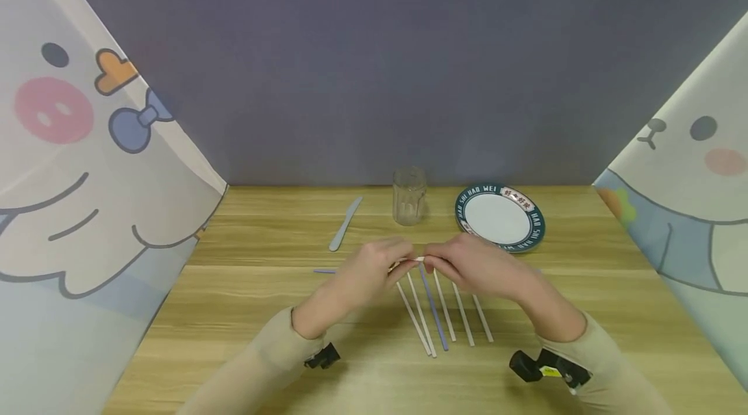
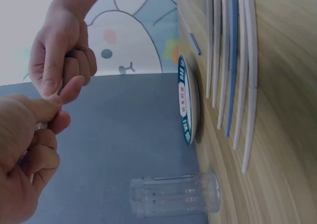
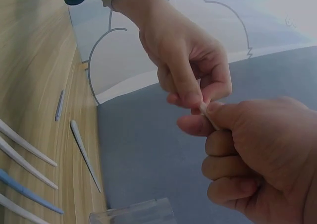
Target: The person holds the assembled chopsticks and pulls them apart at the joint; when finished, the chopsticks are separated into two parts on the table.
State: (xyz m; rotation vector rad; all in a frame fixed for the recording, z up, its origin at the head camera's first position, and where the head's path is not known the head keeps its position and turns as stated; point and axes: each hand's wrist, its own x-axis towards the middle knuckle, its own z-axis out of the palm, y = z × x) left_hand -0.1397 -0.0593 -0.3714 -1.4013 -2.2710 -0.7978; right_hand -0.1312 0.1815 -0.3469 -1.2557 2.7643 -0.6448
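Note:
Above the table my left hand (image 1: 376, 264) and right hand (image 1: 482, 264) meet fingertip to fingertip. Between them is a thin white straw (image 1: 419, 259), pinched by thumb and finger on each side; most of its length is hidden in the hands. Below them a row of straws lies spread on the wood, several white straws (image 1: 463, 317) with one blue straw (image 1: 434, 308) among them. The left wrist view shows this row running lengthwise, the blue straw (image 2: 232, 70) near its middle.
Behind the hands stands a clear glass (image 1: 409, 197). A green-rimmed white plate (image 1: 499, 217) lies to its right, a grey knife (image 1: 346, 223) to its left. Another thin blue piece (image 1: 324, 271) shows beside the left hand. A dark wall (image 1: 374, 77) closes off the table's back.

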